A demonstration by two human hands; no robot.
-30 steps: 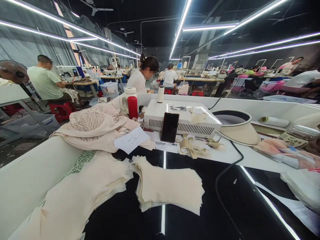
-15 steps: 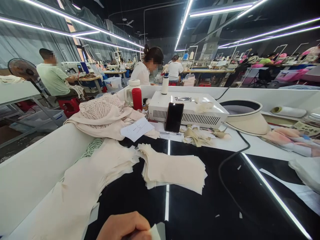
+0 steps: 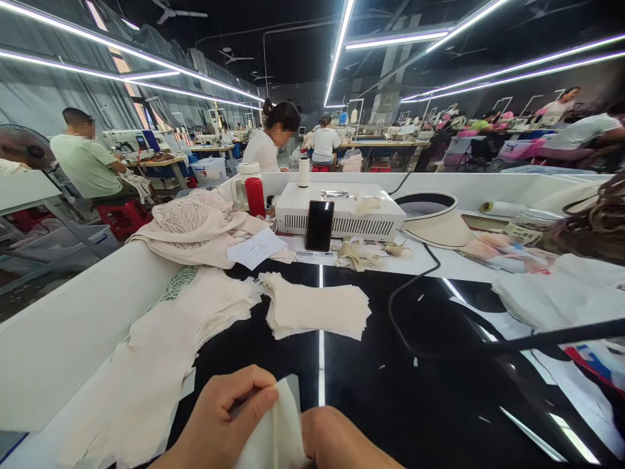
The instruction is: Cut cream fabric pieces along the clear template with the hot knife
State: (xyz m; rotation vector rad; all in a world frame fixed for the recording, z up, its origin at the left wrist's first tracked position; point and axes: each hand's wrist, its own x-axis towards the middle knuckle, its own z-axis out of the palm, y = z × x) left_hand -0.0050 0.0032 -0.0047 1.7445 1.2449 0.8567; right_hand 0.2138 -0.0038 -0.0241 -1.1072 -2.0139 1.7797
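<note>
My left hand (image 3: 237,407) is closed, its thumb and bent forefinger pinching the top of a cream fabric piece (image 3: 284,433) with a raised strip or fold down its length. A greyish sheet edge (image 3: 293,389) shows behind that piece. Against its right side is my right hand (image 3: 334,440), bent at the knuckles and closed at the fabric's edge; most of its fingertips are hidden. Beyond my hands lies a stack of cream cut pieces (image 3: 319,309) on the black tabletop (image 3: 371,404). A longer pile of cream fabric (image 3: 146,365) spreads along the left.
A white slotted box (image 3: 351,208) stands at the back with a phone (image 3: 319,225) leaning on it. Nearby are a red bottle (image 3: 254,197), lace fabric (image 3: 188,221) and a visor (image 3: 434,221). A black cable (image 3: 395,312) crosses the right side. Co-workers sit beyond.
The view has swung to the right. My left hand and the cream fabric piece have risen further into view, and my right hand has appeared at the piece's right side.
</note>
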